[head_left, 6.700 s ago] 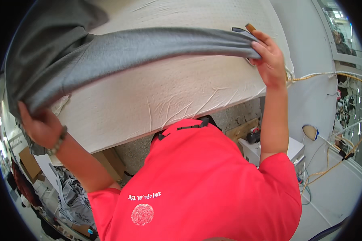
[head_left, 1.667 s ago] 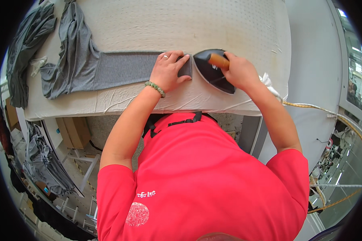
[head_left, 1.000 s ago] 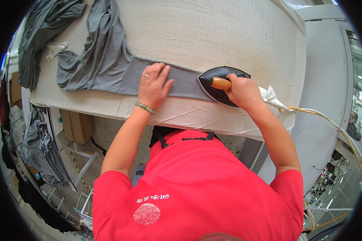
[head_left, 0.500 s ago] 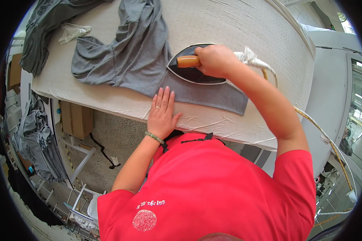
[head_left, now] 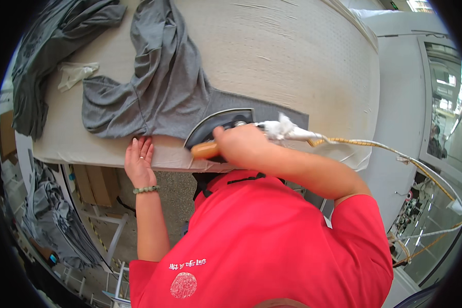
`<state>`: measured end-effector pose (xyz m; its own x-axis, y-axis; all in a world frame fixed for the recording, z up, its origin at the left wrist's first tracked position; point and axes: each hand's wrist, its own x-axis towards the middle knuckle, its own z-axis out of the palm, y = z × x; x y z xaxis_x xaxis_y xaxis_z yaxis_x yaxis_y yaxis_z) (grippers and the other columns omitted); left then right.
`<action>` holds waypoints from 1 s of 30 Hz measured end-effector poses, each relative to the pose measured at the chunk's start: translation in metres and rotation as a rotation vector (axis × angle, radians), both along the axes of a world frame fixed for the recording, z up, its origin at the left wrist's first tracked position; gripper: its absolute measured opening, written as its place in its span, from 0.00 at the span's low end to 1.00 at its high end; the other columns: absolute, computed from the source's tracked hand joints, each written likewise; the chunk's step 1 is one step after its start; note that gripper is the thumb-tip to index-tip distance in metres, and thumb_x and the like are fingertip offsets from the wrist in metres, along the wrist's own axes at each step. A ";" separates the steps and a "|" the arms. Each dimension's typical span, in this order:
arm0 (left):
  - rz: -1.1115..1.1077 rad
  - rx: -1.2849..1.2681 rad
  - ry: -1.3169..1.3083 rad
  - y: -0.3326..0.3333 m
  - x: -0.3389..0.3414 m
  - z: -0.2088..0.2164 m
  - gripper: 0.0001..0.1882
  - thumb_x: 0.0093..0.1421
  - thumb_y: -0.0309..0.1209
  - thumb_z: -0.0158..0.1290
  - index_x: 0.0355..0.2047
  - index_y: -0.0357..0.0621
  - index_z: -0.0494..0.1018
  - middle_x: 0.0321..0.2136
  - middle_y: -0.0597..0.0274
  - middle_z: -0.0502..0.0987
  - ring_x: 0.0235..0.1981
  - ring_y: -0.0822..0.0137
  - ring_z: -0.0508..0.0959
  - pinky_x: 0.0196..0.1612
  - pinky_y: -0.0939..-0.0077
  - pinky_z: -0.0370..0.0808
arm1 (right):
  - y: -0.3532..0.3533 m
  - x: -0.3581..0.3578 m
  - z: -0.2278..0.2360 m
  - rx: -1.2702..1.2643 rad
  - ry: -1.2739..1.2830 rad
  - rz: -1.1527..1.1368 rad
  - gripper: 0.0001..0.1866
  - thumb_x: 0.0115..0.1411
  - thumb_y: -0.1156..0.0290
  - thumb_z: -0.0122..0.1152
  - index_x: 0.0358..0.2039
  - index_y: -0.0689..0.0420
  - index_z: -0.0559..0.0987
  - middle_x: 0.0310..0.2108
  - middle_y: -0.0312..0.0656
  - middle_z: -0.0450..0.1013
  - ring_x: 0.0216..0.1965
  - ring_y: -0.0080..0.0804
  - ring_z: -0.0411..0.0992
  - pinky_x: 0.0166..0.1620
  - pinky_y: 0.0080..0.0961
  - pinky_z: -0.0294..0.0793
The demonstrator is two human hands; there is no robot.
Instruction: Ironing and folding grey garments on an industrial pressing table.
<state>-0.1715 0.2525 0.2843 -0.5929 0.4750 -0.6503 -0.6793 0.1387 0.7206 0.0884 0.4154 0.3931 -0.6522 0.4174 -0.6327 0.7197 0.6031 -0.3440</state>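
Note:
A grey garment (head_left: 164, 66) lies on the padded ironing table, rumpled at the left, with one flat section (head_left: 251, 102) stretching right. My right hand (head_left: 246, 146) is closed around the orange handle of a dark steam iron (head_left: 210, 126). The iron covers part of the garment's near edge, its tip pointing left. At the garment's lower left edge is my left hand (head_left: 141, 164), fingers stretched out and their tips touching the cloth; its thumb is hidden. A white-wrapped hose (head_left: 292, 132) runs right from the iron.
A darker grey garment (head_left: 56, 56) and a white cloth scrap (head_left: 76, 74) lie at the table's (head_left: 292, 51) left. Grey clothes (head_left: 56, 220) hang at lower left, near a cardboard box (head_left: 95, 185). The hose and a yellowish cord (head_left: 421, 164) trail down the right side.
The iron has come nearer to me and left, onto the garment's near edge. My left hand has slid left along that edge and turned. The view has shifted slightly.

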 end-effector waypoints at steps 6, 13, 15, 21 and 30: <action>0.064 0.054 -0.113 0.006 0.007 0.006 0.19 0.72 0.39 0.58 0.54 0.37 0.74 0.52 0.52 0.80 0.52 0.58 0.81 0.59 0.61 0.79 | 0.065 0.165 0.000 0.222 -0.086 -0.765 0.22 0.65 0.53 0.68 0.48 0.59 0.79 0.40 0.57 0.83 0.45 0.60 0.81 0.48 0.49 0.80; 0.063 0.226 -0.302 0.131 -0.008 0.022 0.22 0.68 0.43 0.64 0.54 0.41 0.79 0.51 0.60 0.82 0.49 0.64 0.80 0.60 0.65 0.76 | 0.108 0.381 -0.036 0.490 -0.029 -0.957 0.18 0.61 0.60 0.71 0.47 0.58 0.82 0.38 0.54 0.83 0.44 0.57 0.81 0.47 0.49 0.78; 0.050 0.031 0.144 0.155 -0.009 0.023 0.22 0.71 0.41 0.61 0.58 0.41 0.77 0.54 0.61 0.82 0.54 0.63 0.80 0.58 0.65 0.77 | 0.124 0.400 -0.038 0.536 -0.110 -0.983 0.24 0.60 0.62 0.73 0.52 0.60 0.79 0.40 0.53 0.82 0.44 0.55 0.81 0.47 0.49 0.78; -0.305 0.705 0.384 0.140 0.104 0.189 0.16 0.73 0.33 0.58 0.55 0.36 0.79 0.52 0.57 0.82 0.50 0.67 0.81 0.58 0.67 0.77 | 0.128 0.376 -0.015 0.879 -0.049 -0.811 0.35 0.60 0.62 0.73 0.65 0.56 0.71 0.57 0.51 0.75 0.59 0.53 0.74 0.57 0.47 0.76; -0.022 0.495 0.305 0.043 0.119 0.218 0.25 0.74 0.39 0.57 0.62 0.33 0.71 0.58 0.52 0.78 0.55 0.59 0.79 0.62 0.61 0.75 | 0.123 0.250 -0.005 0.954 0.859 -0.544 0.39 0.56 0.73 0.71 0.69 0.53 0.70 0.69 0.52 0.66 0.69 0.52 0.66 0.69 0.42 0.67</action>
<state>-0.0527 0.2958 0.5021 -0.7052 0.6932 -0.1490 -0.4318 -0.2532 0.8657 0.3381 0.5379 0.3882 -0.3060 0.7794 0.5468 0.7124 0.5684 -0.4115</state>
